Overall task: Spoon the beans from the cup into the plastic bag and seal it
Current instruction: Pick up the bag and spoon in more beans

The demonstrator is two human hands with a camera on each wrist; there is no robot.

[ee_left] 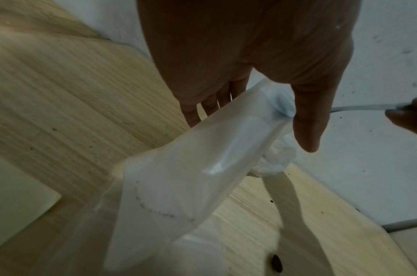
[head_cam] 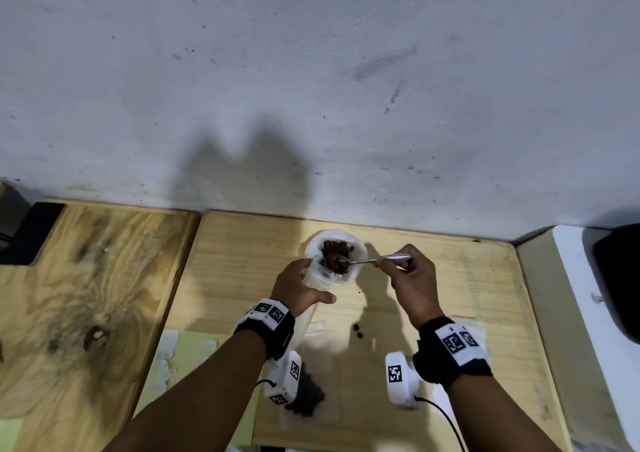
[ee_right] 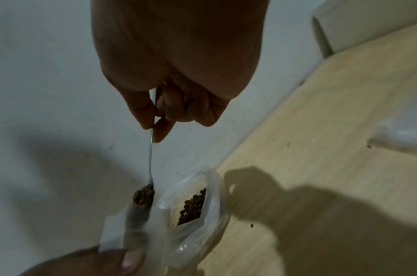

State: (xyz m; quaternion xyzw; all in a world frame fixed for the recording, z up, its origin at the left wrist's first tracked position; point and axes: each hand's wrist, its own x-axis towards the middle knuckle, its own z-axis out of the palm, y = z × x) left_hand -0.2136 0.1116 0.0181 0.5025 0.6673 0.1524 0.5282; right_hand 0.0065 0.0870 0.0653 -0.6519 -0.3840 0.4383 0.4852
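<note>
Above the pale wooden table, a thin metal spoon heaped with beans.

Spoon over the bag mouth, cup behind, wall beyond.

Dim, soft-focus views; hard shadows on wall; blurred, warped edges.

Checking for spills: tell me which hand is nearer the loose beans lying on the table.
Left. The left hand holds the bag just beyond the loose beans; the right hand, pinching the spoon, is farther off to their right.
</note>
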